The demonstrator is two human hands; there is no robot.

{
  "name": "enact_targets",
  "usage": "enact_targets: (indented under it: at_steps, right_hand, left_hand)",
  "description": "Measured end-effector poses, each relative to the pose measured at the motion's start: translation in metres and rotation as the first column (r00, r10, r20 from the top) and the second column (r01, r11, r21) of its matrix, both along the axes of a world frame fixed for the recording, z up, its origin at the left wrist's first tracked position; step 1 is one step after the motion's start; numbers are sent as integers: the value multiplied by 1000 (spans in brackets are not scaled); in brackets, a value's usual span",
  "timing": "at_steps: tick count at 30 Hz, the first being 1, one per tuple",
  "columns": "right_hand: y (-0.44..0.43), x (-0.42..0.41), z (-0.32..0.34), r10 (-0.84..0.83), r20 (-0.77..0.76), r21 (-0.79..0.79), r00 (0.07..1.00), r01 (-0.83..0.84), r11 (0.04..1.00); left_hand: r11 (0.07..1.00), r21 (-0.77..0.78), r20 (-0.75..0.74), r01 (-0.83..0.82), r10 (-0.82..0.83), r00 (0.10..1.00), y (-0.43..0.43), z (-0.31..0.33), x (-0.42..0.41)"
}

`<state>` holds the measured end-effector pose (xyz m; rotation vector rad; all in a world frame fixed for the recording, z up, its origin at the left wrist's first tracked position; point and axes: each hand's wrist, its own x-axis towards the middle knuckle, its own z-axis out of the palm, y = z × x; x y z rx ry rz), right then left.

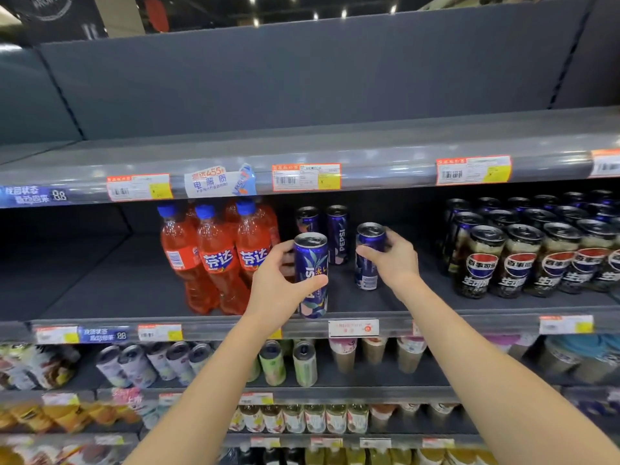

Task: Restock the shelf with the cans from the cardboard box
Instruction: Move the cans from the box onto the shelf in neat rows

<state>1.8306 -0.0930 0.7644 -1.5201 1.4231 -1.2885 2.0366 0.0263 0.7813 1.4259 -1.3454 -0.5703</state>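
My left hand grips a tall blue Pepsi can, held upright above the front edge of the middle shelf. My right hand grips a second blue Pepsi can a little further back, its base at or just over the shelf board. Two more blue Pepsi cans stand upright deeper on the same shelf, behind and between my hands. The cardboard box is not in view.
Orange Fanta bottles stand just left of my left hand. Shrink-wrapped packs of black Pepsi cans fill the shelf's right side. The top shelf carries price tags on its edge. Lower shelves hold cans, cups and bottles.
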Motion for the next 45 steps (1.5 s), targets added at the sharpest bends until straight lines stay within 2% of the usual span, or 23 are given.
enact_targets:
  at_steps: [7,25,40,45]
  right_hand:
    - [-3,-7,-13,23,-77,-25,997,-25,999]
    - [-62,8,-5,45,-65,10,997,-44,999]
    - [-70,0,-8,69,-116,-18,991,-72,997]
    - [-71,-2,-7,105,-133,22,985,-103,994]
  left_hand:
    - [999,-25,8,20,-20,1000,-14,-8,-7]
    - [999,-33,-27,21,-22,999,-30,-14,-10]
    - [999,-25,-36,21,-22,999,-38,-16,-13]
    - [999,-27,-20,41,-42,999,-43,-13,-19]
